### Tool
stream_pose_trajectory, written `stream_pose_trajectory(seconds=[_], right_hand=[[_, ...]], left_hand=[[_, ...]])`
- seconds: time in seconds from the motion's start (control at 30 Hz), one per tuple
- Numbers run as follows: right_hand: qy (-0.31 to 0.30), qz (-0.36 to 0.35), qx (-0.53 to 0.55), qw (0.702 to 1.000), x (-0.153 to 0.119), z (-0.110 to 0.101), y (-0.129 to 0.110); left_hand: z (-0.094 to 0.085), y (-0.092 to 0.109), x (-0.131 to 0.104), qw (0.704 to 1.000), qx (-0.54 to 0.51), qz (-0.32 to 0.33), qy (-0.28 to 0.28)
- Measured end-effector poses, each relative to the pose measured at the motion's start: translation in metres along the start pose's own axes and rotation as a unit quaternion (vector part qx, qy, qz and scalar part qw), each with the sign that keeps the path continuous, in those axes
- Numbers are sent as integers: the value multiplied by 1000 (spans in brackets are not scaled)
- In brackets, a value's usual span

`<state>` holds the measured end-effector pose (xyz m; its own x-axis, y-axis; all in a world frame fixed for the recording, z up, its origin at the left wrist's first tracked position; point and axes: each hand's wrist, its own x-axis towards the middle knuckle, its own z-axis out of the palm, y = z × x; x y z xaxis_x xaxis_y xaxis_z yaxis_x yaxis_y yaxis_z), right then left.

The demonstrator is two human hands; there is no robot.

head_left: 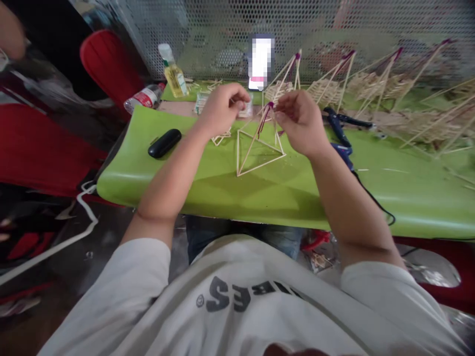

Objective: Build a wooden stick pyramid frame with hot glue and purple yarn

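A pyramid frame of thin wooden sticks (260,167) stands on the green table, its tip wrapped in purple thread (270,105) with loose ends hanging down. My right hand (299,121) is pinched close beside the tip on its right; what its fingertips hold is too small to make out. My left hand (224,109) is left of the tip, its thumb and fingers curled together, and anything between them cannot be made out. Behind the left wrist, a small stick piece (221,137) lies partly hidden.
The green table (208,190) holds a black case (164,143), a yellow liquid bottle (174,74), a bottle with a red label (144,98) and a blue glue gun (342,141) with a cable. More stick frames (334,81) stand at the back right, near a lit phone (261,62).
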<state>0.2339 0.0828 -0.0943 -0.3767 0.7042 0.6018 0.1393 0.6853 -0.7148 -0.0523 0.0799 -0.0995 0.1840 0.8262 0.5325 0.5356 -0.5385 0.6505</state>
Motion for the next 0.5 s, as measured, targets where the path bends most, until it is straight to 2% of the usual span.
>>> stream_pose_trajectory(seconds=[0.1,0.27,0.37,0.5], right_hand=[[-3,-13,23,1000,6,12,13],[19,-27,0,999,-3,22,17],[48,-30,-8,998,-6,25,18],[56,-38,-10,998,-6,25,19]], left_hand=[[15,12,6,998,-50,9,-26],[17,12,-8,996,-72,3,-52],[23,11,-15,998,-58,8,-31],[34,19,-16,1000,3,27,-6]])
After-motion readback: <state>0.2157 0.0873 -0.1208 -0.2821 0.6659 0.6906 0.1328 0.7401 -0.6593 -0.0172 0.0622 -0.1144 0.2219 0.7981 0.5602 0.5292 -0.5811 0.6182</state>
